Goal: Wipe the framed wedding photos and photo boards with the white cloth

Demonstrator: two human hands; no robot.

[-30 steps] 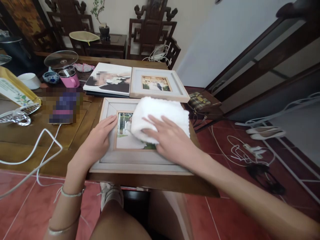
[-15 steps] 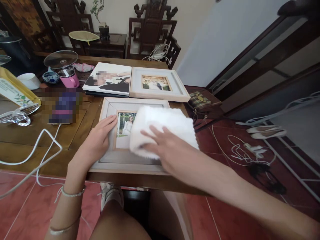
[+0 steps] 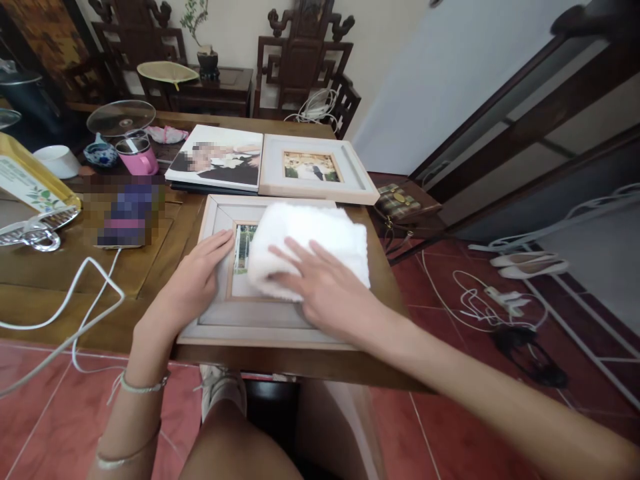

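A pale wooden picture frame (image 3: 235, 320) lies flat at the near edge of the brown table (image 3: 150, 267). My left hand (image 3: 193, 283) rests flat on the frame's left border, fingers stretched out. My right hand (image 3: 320, 287) presses a folded white towel (image 3: 310, 237) down on the frame's glass, fingers spread over the cloth. The towel covers most of the photo; only a strip of it shows at the left.
Behind lie a second framed photo (image 3: 315, 170) and a photo print (image 3: 217, 160). A pink mug (image 3: 137, 157), a small bowl (image 3: 59, 160), a yellow tray (image 3: 30, 180) and white cables (image 3: 75, 293) sit to the left. Carved chairs (image 3: 305, 63) stand behind; cables (image 3: 495, 297) on red floor tiles at right.
My right hand slid the towel down and right across the glass, then back left, so it now covers more of the photo. My left hand stayed put.
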